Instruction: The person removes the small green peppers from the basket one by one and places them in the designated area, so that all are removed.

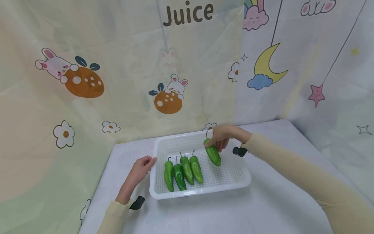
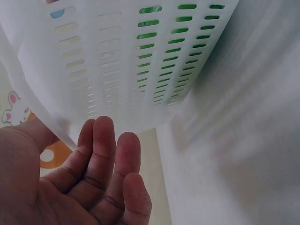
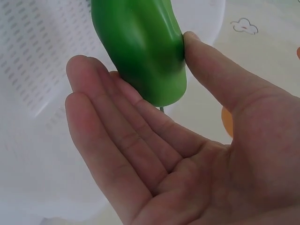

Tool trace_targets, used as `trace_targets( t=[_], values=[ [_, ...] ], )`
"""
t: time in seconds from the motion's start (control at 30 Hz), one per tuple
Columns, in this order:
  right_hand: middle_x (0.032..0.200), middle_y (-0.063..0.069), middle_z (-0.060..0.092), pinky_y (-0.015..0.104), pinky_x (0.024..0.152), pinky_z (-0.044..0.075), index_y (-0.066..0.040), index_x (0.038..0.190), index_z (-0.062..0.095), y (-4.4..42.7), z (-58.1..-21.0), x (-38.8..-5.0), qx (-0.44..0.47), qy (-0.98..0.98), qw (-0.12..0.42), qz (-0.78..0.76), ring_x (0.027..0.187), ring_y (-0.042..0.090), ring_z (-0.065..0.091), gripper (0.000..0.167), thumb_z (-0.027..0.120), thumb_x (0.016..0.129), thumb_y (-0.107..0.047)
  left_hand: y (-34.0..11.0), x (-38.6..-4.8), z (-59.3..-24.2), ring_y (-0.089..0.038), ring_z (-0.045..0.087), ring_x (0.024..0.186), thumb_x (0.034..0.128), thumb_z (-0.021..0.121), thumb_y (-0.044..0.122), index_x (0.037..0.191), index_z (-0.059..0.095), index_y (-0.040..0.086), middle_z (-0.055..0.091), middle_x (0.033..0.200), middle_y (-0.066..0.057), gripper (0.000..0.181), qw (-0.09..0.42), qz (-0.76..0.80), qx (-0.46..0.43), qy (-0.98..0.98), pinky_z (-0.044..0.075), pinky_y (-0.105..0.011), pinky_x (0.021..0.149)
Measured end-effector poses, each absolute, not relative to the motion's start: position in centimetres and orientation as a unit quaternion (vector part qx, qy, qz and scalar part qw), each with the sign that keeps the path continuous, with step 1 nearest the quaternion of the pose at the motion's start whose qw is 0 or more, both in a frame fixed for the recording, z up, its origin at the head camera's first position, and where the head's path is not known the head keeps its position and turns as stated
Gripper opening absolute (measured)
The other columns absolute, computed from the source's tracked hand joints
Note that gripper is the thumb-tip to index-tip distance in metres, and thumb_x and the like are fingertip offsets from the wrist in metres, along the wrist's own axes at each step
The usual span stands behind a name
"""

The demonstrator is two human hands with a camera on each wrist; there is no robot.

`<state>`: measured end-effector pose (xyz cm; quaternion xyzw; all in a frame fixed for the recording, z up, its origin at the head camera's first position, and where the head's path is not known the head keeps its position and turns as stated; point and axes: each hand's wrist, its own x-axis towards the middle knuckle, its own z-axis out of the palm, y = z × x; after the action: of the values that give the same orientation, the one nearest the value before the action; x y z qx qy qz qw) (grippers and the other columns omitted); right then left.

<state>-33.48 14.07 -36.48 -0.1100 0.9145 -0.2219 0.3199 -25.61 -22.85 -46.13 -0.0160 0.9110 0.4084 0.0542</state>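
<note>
A white perforated plastic basket (image 1: 201, 192) sits on the table. Inside its left half several green peppers (image 1: 187, 169) lie side by side with their stems toward the back. My right hand (image 1: 223, 135) pinches another green pepper (image 1: 213, 154) near its stem end, over the right half of the basket. In the right wrist view the thumb presses one side of this pepper (image 3: 140, 47) and fingers touch the other. My left hand (image 1: 143, 167) grips the basket's left rim, its thumb over the edge; the left wrist view shows the fingers (image 2: 103, 140) under the rim, outside the slotted wall.
The white-covered table (image 1: 210, 216) extends in front of the basket and to both sides. A printed curtain (image 1: 125, 81) with rabbits, oranges and flowers hangs right behind it. Black wrist cameras (image 1: 137, 203) are strapped to both forearms.
</note>
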Motion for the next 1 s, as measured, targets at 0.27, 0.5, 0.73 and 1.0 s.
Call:
trace_targets(
  t=[0.27,0.5,0.73,1.0],
  values=[
    [0.086,0.012,0.078,0.031,0.073,0.06,-0.004,0.086,0.077,14.9,-36.2,-33.7,-0.106,0.915,0.321,-0.22,0.079,0.022,0.077,0.045,0.073,0.089,-0.049,-22.9,-25.6,-46.1,-0.018,0.059,0.084,0.1032,0.055,0.04,0.107,0.066,0.006,0.069,0.097,-0.006,0.036,0.054,0.409,-0.014,0.911,0.046,-0.028,0.072],
    [0.085,0.009,0.078,0.032,0.075,0.06,-0.004,0.089,0.076,15.8,-35.4,-33.8,-0.113,0.911,0.327,-0.224,0.079,0.021,0.076,0.044,0.072,0.09,-0.048,-22.9,-25.7,-46.3,-0.018,0.059,0.085,0.1027,0.055,0.042,0.108,0.066,0.007,0.069,0.097,-0.006,0.038,0.058,0.408,-0.019,0.911,0.046,-0.028,0.073],
    [0.085,0.009,0.078,0.033,0.075,0.06,-0.004,0.091,0.075,16.5,-34.8,-33.7,-0.116,0.909,0.332,-0.224,0.079,0.022,0.076,0.043,0.072,0.09,-0.047,-22.9,-25.8,-46.6,-0.018,0.06,0.086,0.1031,0.054,0.041,0.108,0.066,0.007,0.07,0.099,-0.007,0.036,0.056,0.407,-0.018,0.911,0.049,-0.029,0.075],
    [0.087,0.011,0.078,0.034,0.077,0.06,-0.004,0.093,0.075,17.8,-34.3,-33.6,-0.113,0.913,0.326,-0.216,0.084,0.024,0.077,0.044,0.07,0.092,-0.048,-23.1,-26.0,-46.6,-0.017,0.059,0.083,0.103,0.055,0.041,0.106,0.066,0.006,0.07,0.095,-0.006,0.037,0.051,0.408,-0.014,0.912,0.046,-0.028,0.07]
  ],
)
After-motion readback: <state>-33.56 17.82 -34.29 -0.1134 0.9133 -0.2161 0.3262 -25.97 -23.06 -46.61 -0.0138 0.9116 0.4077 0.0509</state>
